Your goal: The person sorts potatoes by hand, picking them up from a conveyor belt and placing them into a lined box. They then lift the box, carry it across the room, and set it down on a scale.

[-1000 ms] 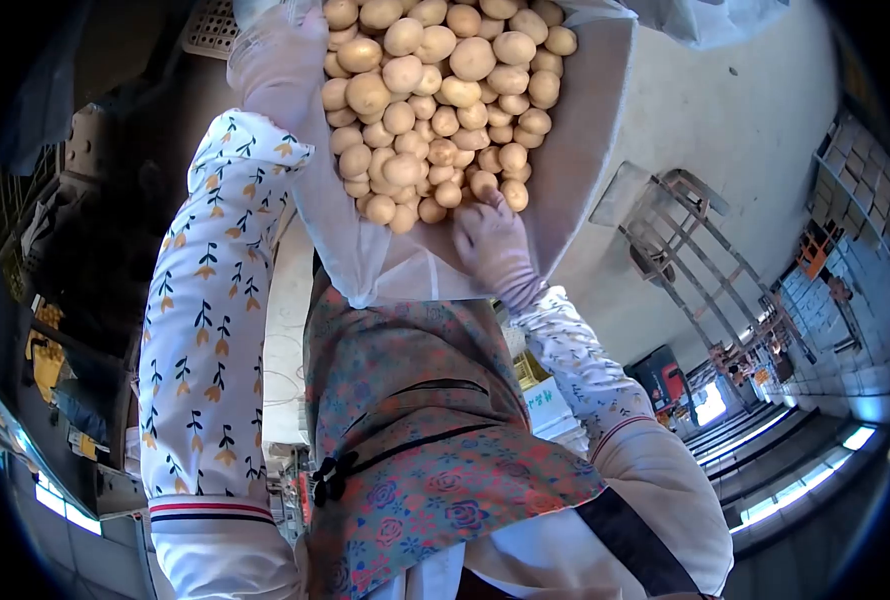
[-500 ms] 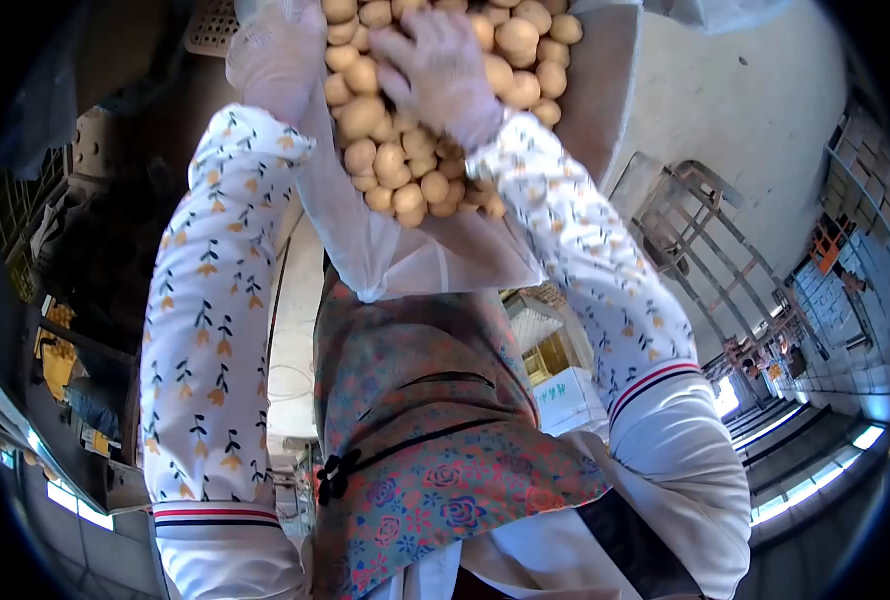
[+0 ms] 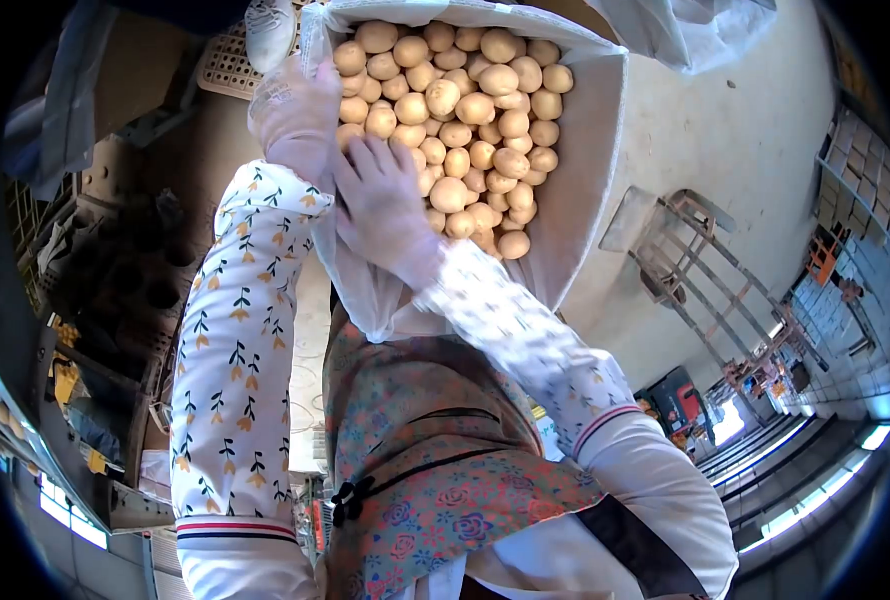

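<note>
Round tan potato-like items (image 3: 476,109) fill a container lined with a white bag (image 3: 593,130). My left hand (image 3: 300,108), in a thin clear glove, is closed at the left rim, with its fingers wrapped round the bag's edge. My right hand (image 3: 390,208), also gloved, lies over the left side of the container, its spread fingertips touching the round items. Nothing shows held in my right hand. Patterned white sleeves cover both my forearms.
A metal-framed cart (image 3: 725,265) stands at the right. Beyond the container's upper left corner are a perforated crate (image 3: 227,62) and a white shoe (image 3: 270,35). Another translucent bag (image 3: 700,30) lies at the top right. Dark machinery (image 3: 140,250) stands on the left.
My right hand has moved left and down from the upper middle of the round items. The container appears lower in view, and more of its contents and far rim show.
</note>
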Demonstrator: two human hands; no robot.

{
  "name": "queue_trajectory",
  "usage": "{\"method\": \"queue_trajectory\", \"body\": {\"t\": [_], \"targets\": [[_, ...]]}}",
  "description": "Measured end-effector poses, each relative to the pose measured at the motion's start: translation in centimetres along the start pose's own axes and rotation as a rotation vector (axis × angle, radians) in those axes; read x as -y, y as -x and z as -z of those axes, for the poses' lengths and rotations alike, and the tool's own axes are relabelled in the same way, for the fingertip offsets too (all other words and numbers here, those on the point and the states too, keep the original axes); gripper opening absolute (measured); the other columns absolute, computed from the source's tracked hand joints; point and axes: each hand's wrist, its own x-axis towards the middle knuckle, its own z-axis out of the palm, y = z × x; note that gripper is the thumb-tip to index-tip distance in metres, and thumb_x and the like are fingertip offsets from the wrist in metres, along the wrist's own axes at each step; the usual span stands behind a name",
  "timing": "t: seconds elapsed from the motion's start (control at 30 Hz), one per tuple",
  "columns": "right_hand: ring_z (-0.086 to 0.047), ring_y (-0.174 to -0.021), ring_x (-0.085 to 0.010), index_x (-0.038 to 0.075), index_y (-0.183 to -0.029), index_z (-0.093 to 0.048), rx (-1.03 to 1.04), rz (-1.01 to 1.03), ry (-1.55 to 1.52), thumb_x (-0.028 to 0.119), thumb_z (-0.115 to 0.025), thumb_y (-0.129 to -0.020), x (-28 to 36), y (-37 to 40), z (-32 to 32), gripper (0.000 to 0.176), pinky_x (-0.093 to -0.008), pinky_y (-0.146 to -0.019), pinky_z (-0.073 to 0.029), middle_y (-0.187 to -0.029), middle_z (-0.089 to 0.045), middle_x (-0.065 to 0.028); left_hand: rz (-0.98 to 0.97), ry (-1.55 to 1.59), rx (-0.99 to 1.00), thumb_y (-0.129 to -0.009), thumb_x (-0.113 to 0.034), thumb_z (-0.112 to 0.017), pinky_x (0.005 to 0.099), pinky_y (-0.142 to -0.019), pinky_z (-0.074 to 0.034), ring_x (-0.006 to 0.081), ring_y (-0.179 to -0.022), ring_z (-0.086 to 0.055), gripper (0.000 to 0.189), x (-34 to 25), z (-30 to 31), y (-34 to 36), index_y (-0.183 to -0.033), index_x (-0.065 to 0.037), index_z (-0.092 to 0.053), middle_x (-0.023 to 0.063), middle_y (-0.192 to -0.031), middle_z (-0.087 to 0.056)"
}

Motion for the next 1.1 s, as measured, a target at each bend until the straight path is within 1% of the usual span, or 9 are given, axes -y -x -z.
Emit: {"method": "queue_trajectory", "body": {"t": [0.33, 0.5, 0.53, 0.57, 0.67, 0.73, 0.83, 0.93, 1.1], "targets": [[-0.042, -0.134, -0.0320, 0.015, -0.106, -0.067, 0.238, 0.152, 0.113, 0.030, -0.072, -0.073, -7.6, 12.5, 2.1, 0.037, -0.0661, -0.108, -0.027, -0.132, -0.054, -0.0107, -0.060, -0.036, 0.016, -0.089, -0.048, -0.054, 0.0480, -0.088, -0.051, 0.0366, -0.102, -0.066, 0.046, -0.4, 1.0, 0.1, -0.109, -0.009, -0.071, 0.0187, -0.105, -0.070], [-0.060, -0.108, -0.0296, 0.009, -0.107, -0.066, 0.409, -0.152, 0.115, 0.038, -0.062, -0.087, -8.2, 13.4, 6.4, 0.035, -0.0430, -0.096, -0.042, -0.115, -0.063, -0.0098, -0.057, -0.014, -0.041, -0.090, -0.050, -0.055, 0.0466, -0.090, -0.050, 0.0358, -0.102, -0.066, 0.048, 0.6, -0.4, 0.0, -0.108, -0.008, -0.071, 0.0178, -0.106, -0.070], [-0.061, -0.094, -0.0280, 0.009, -0.108, -0.064, 0.299, -0.165, 0.094, 0.035, -0.063, -0.089, -8.5, 10.7, 7.6, 0.032, -0.0407, -0.087, -0.044, -0.101, -0.064, -0.0092, -0.050, -0.002, -0.050, -0.091, -0.051, -0.055, 0.0466, -0.090, -0.050, 0.0362, -0.102, -0.066, 0.049, 0.3, -0.1, 0.0, -0.107, -0.007, -0.071, 0.0181, -0.105, -0.070], [-0.060, -0.092, -0.0284, 0.009, -0.108, -0.063, -0.123, 0.093, 0.076, 0.029, -0.065, -0.087, -9.9, 7.1, 8.1, 0.029, -0.0418, -0.084, -0.044, -0.099, -0.062, -0.0107, -0.045, -0.015, -0.054, -0.091, -0.051, -0.056, 0.0467, -0.090, -0.050, 0.0362, -0.102, -0.066, 0.049, 0.3, -0.1, 0.0, -0.107, -0.007, -0.071, 0.0181, -0.105, -0.070], [-0.061, -0.103, -0.0305, 0.008, -0.108, -0.064, -0.440, 0.131, 0.459, 0.032, -0.065, -0.086, -15.8, -4.3, 8.8, 0.033, -0.0440, -0.089, -0.046, -0.106, -0.063, -0.0143, -0.044, -0.049, -0.057, -0.090, -0.051, -0.056, 0.0465, -0.090, -0.051, 0.0360, -0.102, -0.066, 0.049, 0.3, -0.3, -0.1, -0.108, -0.007, -0.071, 0.0180, -0.105, -0.071], [-0.062, -0.109, -0.0307, 0.009, -0.111, -0.066, 0.172, -0.385, 0.329, 0.043, -0.061, -0.086, -16.7, -9.4, 10.1, 0.043, -0.0454, -0.091, -0.047, -0.113, -0.066, -0.0163, -0.051, -0.060, -0.053, -0.090, -0.051, -0.056, 0.0461, -0.090, -0.051, 0.0357, -0.102, -0.066, 0.050, 0.5, -0.4, -0.1, -0.108, -0.007, -0.071, 0.0180, -0.106, -0.071], [-0.065, -0.101, -0.0354, 0.010, -0.117, -0.066, -0.125, -0.224, 0.328, 0.034, -0.067, -0.079, -17.0, -8.6, 8.2, 0.044, -0.0485, -0.089, -0.049, -0.107, -0.069, -0.0191, -0.036, -0.045, 0.008, -0.090, -0.051, -0.056, 0.0454, -0.090, -0.051, 0.0360, -0.103, -0.066, 0.050, 0.2, 0.2, -0.2, -0.109, -0.007, -0.071, 0.0184, -0.108, -0.071], [-0.065, -0.107, -0.0305, 0.012, -0.112, -0.068, 0.059, -0.229, 0.311, 0.049, -0.057, -0.084, -17.9, -8.6, 8.4, 0.048, -0.0459, -0.092, -0.048, -0.113, -0.069, -0.0146, -0.032, -0.055, 0.003, -0.090, -0.051, -0.056, 0.0449, -0.092, -0.050, 0.0364, -0.104, -0.066, 0.051, -0.2, 0.4, 0.0, -0.110, -0.006, -0.071, 0.0193, -0.108, -0.070], [-0.068, -0.079, -0.0324, 0.009, -0.093, -0.070, 0.259, -0.249, 0.066, 0.044, -0.060, -0.079, -15.2, -6.7, 7.3, 0.039, -0.0456, -0.074, -0.053, -0.080, -0.069, -0.0152, -0.067, -0.057, -0.059, -0.090, -0.051, -0.056, 0.0443, -0.095, -0.048, 0.0367, -0.104, -0.066, 0.053, 0.0, -0.1, 0.1, -0.110, -0.004, -0.070, 0.0201, -0.108, -0.070]]}}
